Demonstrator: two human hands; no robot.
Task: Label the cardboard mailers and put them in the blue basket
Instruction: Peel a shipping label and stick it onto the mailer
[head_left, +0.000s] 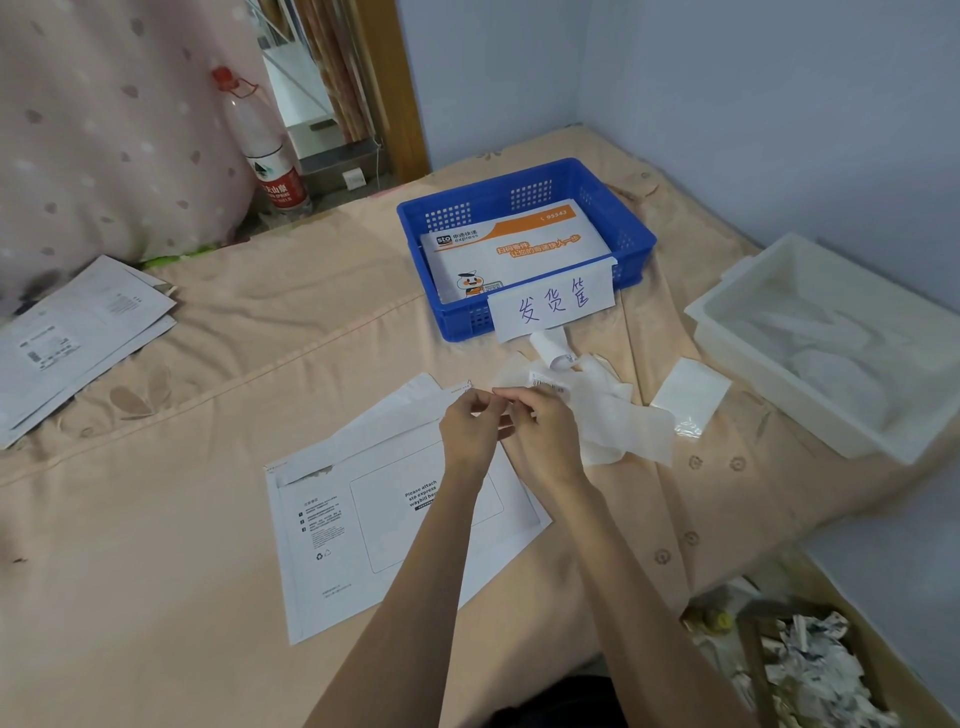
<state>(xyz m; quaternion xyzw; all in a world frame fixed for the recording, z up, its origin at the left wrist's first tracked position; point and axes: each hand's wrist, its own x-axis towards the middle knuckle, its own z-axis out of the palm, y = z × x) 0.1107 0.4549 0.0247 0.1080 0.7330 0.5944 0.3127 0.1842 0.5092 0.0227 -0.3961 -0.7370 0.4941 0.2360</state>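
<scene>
On the peach sheet (218, 332) I see my left hand (467, 434) and right hand (545, 436) pinching a label (506, 418) over the flat white mailer (374, 525); glossy backing scraps (618, 421) lie before the slotted blue basket (631, 244)

I see soft, even, slightly dim indoor light with faint shadows. Focus is fair where my hands meet, softening outward. Wide-angle distortion bows the far edges; the white rectangular plastic tray (769, 306) looks mildly washed out.
</scene>
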